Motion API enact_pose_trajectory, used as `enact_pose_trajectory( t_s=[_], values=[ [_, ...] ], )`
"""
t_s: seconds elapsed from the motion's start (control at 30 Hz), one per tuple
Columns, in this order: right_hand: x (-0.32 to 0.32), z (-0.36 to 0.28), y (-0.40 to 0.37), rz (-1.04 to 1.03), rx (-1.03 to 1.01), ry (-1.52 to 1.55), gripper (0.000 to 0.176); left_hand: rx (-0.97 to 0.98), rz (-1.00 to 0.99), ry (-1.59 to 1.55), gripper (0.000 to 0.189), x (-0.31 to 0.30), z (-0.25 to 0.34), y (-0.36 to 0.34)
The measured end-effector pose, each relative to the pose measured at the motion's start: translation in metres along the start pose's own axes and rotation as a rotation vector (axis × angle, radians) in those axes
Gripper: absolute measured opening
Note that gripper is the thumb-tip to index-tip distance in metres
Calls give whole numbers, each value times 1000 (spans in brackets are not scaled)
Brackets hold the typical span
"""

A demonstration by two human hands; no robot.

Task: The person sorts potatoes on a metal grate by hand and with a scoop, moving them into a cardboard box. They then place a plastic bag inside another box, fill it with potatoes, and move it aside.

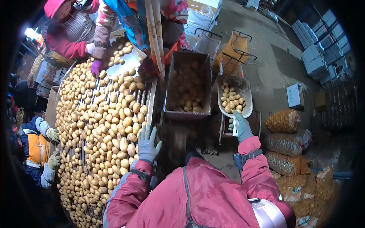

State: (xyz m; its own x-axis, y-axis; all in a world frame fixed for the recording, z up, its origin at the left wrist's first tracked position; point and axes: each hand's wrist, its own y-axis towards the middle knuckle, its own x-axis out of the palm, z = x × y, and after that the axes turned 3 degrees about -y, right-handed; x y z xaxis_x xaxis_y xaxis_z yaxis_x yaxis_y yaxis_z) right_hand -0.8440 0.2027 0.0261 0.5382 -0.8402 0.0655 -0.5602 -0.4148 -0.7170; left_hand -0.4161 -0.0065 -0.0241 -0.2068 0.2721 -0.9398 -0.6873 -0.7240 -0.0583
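Observation:
Many potatoes (102, 125) cover a sorting table of metal rollers (151, 100) on my left. My left hand (147, 146), in a grey-green glove, rests at the table's near edge beside the potatoes, fingers spread and nothing held. To my right, my gloved right hand (242, 127) is closed around the handle of a white scoop (248, 99). Several small potatoes (232, 97) lie in the scoop's pan. Just left of the scoop stands a deep box (188, 113) partly filled with potatoes.
Across the table are co-workers, one with a purple glove (97, 67), another in an orange vest (38, 148). Wooden poles (154, 38) rise beyond the box. Filled mesh sacks (283, 144) are stacked at right. A yellow bag on a frame (232, 49) and a white carton (294, 95) stand farther off.

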Motion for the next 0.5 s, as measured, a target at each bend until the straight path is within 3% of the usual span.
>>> enact_pose_trajectory(
  t_s=[0.5],
  values=[
    [60, -141, 202, -3, -101, -142, 38, -58, -43, -15, 71, -50, 35, 3]
  ],
)
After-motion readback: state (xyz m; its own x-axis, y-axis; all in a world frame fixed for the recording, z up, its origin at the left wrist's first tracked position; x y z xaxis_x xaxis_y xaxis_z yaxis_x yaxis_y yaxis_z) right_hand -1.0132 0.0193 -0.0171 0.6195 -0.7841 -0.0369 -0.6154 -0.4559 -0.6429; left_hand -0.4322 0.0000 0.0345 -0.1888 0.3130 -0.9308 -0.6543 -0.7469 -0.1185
